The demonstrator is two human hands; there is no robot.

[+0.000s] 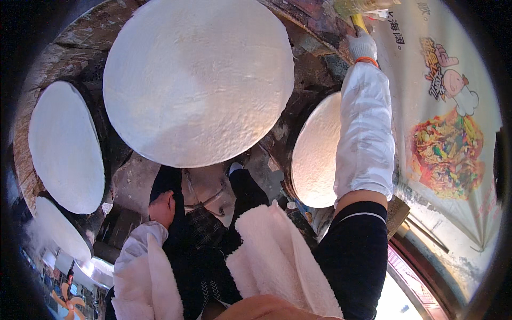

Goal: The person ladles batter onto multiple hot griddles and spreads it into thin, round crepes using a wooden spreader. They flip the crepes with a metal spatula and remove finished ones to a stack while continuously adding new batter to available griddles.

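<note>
Two hands are showing: your gloved right hand [364, 47] is clamping on a yellow handle [359, 23] near the top edge, and your bare left hand [162, 208] is resting by your left leg [169, 184], its fingers too hidden to tell whether they are gripping anything. Ahead of you, between the arms, a large white disc [197, 80] is lying flat. A right-hand disc [314, 160] is sitting partly behind your white sleeve [365, 128]; two left-hand discs [66, 149] are lying opposite. Farther right, a printed banner [448, 144] is hanging.
</note>
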